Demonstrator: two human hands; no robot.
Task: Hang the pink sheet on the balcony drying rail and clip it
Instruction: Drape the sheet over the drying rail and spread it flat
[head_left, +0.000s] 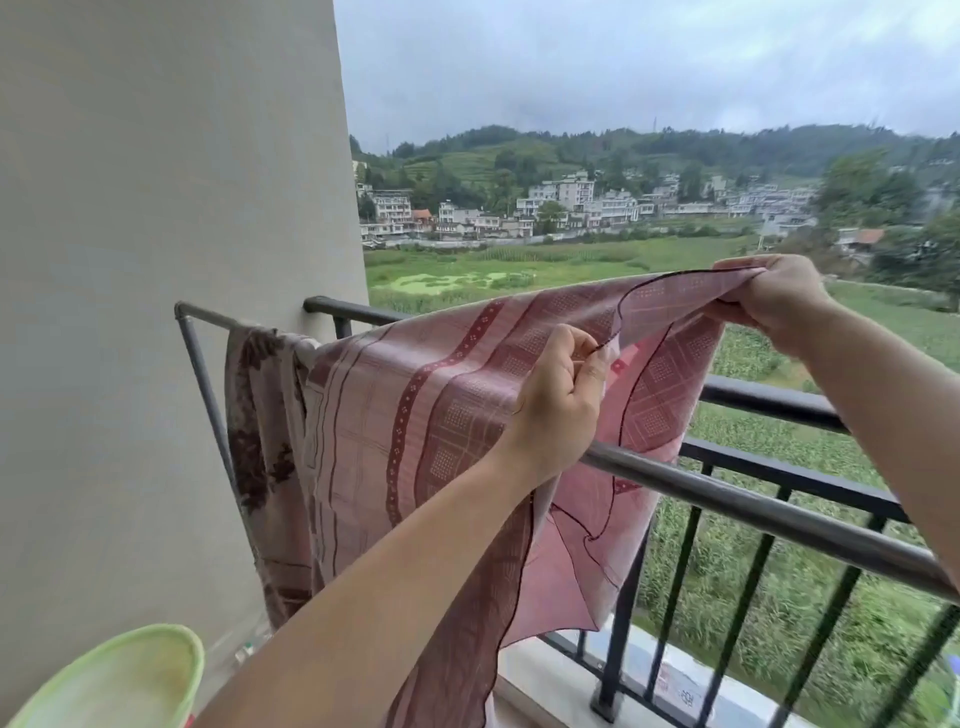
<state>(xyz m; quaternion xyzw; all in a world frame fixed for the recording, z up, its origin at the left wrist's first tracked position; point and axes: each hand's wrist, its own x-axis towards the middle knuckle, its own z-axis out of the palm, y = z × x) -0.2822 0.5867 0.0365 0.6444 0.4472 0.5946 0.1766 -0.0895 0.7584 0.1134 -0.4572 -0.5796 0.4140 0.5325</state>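
A pink patterned fabric sheet (415, 415) drapes over a grey metal drying rail (779, 519), which runs from the plain plaster wall (156, 208) on the left towards the near right. Behind that rail stands a black metal balcony railing (769, 400). A brown-patterned cloth (260, 415) hangs on the rail just left of the sheet, touching it. The left hand (558, 405) is in front of the sheet above the rail and pinches its edge. The right hand (774, 301), further right and higher, holds the sheet's corner above the railing. A pale green plastic basin (104, 680) sits at the lower left, near the wall and below the cloth.
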